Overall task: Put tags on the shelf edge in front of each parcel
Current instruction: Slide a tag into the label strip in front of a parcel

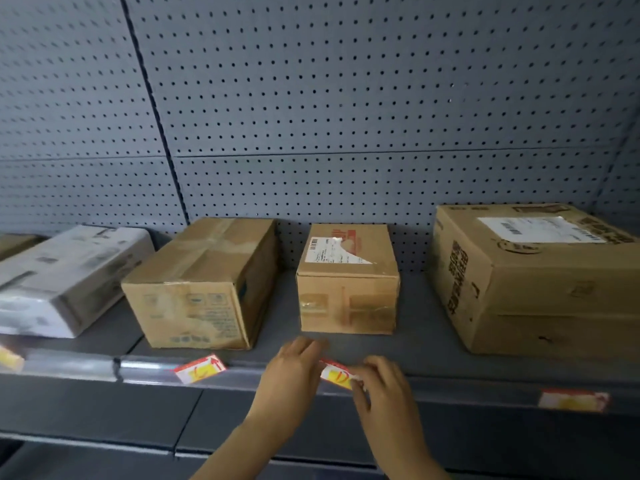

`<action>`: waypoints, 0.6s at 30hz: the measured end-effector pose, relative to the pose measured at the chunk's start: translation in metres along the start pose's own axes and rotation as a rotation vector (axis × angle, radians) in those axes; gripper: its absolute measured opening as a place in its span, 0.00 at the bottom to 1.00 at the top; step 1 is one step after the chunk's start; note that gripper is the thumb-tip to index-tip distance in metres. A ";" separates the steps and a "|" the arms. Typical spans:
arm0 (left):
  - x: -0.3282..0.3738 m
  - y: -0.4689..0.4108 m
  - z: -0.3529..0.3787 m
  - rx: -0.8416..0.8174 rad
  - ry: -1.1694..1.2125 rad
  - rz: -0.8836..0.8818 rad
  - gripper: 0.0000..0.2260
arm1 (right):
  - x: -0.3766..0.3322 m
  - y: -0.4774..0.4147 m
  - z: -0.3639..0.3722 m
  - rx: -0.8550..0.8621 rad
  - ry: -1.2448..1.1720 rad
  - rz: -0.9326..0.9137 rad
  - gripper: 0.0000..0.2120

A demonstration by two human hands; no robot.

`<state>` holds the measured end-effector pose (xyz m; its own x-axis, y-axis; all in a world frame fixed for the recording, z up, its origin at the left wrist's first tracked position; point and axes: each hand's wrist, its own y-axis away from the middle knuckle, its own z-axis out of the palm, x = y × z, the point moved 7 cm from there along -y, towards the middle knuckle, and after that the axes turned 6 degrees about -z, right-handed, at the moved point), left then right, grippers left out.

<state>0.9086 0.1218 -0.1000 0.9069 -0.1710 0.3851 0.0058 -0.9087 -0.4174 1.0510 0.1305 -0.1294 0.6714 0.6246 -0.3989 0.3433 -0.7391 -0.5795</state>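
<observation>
A red, white and yellow tag (335,373) lies against the shelf edge (450,386) in front of the small brown parcel (347,292). My left hand (289,374) and my right hand (381,384) both pinch it, one at each end. A second tag (200,368) sits tilted on the edge before the taped brown parcel (204,289). A third tag (573,400) is on the edge below the large parcel (540,278) at the right. A fourth tag (10,358) shows at the far left below the white parcel (65,282).
A grey pegboard wall (346,116) backs the shelf. A lower grey shelf (104,424) runs beneath the edge. Gaps of bare shelf separate the parcels.
</observation>
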 end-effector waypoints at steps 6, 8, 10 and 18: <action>-0.003 -0.003 0.009 -0.038 0.126 0.082 0.06 | -0.003 -0.005 0.007 0.001 0.032 0.041 0.08; -0.003 -0.001 0.008 -0.029 0.158 0.080 0.06 | -0.001 -0.005 0.006 -0.015 0.020 0.034 0.08; -0.006 -0.002 0.007 -0.034 0.178 0.074 0.06 | 0.001 -0.008 0.004 -0.041 0.017 0.041 0.07; -0.004 -0.003 0.010 -0.029 0.183 0.071 0.04 | 0.001 -0.026 -0.009 -0.187 0.048 -0.108 0.02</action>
<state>0.9088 0.1293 -0.1081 0.8128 -0.2990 0.4999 -0.0699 -0.9021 -0.4258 1.0488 0.1479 -0.1086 0.6528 0.6933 -0.3051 0.5278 -0.7053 -0.4733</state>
